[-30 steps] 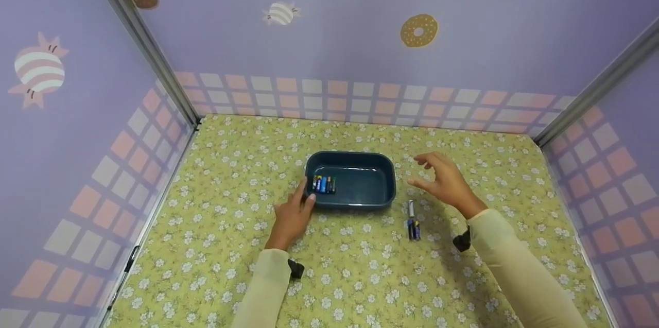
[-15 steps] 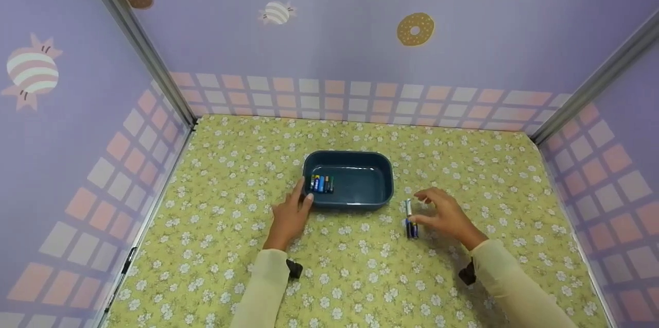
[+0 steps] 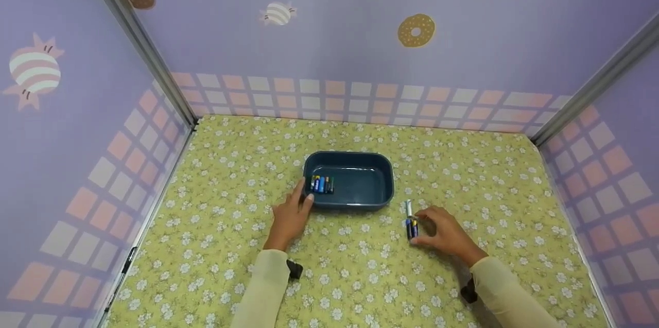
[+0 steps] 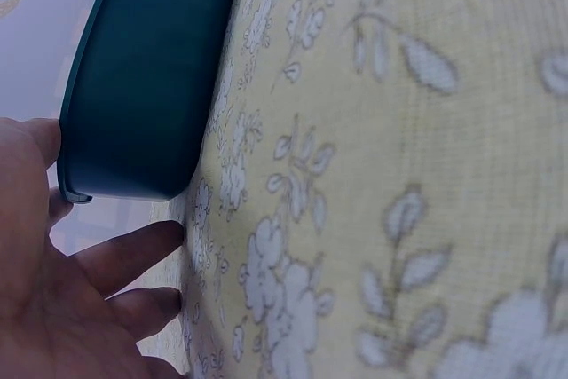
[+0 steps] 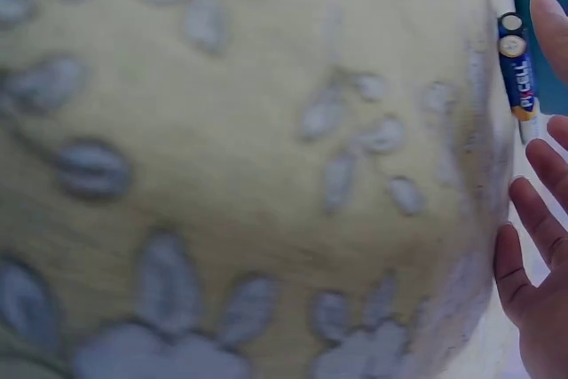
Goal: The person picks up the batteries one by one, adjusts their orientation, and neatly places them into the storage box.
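A dark teal plastic basin stands on the floral cloth, with several batteries in a row inside its left end. My left hand rests at the basin's front left corner, thumb and index finger touching its rim, the other fingers extended below it. To the basin's right, a silver battery lies just beyond two dark blue batteries set side by side. My right hand is beside this pair, its thumb and index finger spread around the ends. In the right wrist view, one blue battery shows "PKCELL" lettering; the fingers look apart from it.
Yellow-green flowered cloth covers the work surface. Purple printed panels with metal corner posts enclose it at the back and sides.
My right hand has come down from beside the basin, past the silver battery, and toward me to the blue pair. The left hand and basin have stayed put.
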{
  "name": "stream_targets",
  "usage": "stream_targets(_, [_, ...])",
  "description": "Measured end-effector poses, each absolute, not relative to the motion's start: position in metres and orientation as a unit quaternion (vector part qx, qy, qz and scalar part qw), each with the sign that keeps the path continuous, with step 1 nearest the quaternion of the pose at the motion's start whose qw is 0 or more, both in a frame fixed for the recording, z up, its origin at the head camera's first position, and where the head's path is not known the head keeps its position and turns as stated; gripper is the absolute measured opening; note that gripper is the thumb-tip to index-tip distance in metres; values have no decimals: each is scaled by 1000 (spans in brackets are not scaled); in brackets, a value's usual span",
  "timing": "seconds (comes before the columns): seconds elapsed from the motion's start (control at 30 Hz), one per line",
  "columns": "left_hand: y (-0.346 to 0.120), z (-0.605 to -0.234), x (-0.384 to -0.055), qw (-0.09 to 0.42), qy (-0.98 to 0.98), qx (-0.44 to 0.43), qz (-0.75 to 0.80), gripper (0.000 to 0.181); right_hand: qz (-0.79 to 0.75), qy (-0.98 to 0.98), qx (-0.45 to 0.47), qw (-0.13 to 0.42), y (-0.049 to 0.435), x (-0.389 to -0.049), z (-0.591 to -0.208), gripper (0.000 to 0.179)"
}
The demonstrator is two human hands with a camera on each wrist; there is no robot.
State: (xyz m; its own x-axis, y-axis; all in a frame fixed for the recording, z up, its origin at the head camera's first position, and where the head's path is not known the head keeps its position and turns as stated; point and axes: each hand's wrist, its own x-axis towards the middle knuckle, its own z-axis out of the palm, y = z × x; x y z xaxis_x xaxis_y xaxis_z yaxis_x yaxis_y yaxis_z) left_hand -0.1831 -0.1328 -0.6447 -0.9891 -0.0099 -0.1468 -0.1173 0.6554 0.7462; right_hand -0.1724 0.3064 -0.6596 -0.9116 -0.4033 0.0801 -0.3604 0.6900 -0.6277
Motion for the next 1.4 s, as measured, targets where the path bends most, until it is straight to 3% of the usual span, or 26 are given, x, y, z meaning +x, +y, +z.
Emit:
stream_targets(0.37, [-133,-643,-182,69,906,-26,417,68,-317,928,-189,51,308,-166,-662,62])
stream_targets(0.9, [-133,-646,-180,64,905,-26,420,69,-317,926,-202,30,309,-163,-665,51])
stream_targets(1.17, [-133,-646,-181,67,902,-35,425,68,-341,920,-183,56,310,-167,-658,50])
stream_targets(1.4, [-133,-645,-182,57,909,-29,412,68,-357,911,-202,31,309,-175,-652,48])
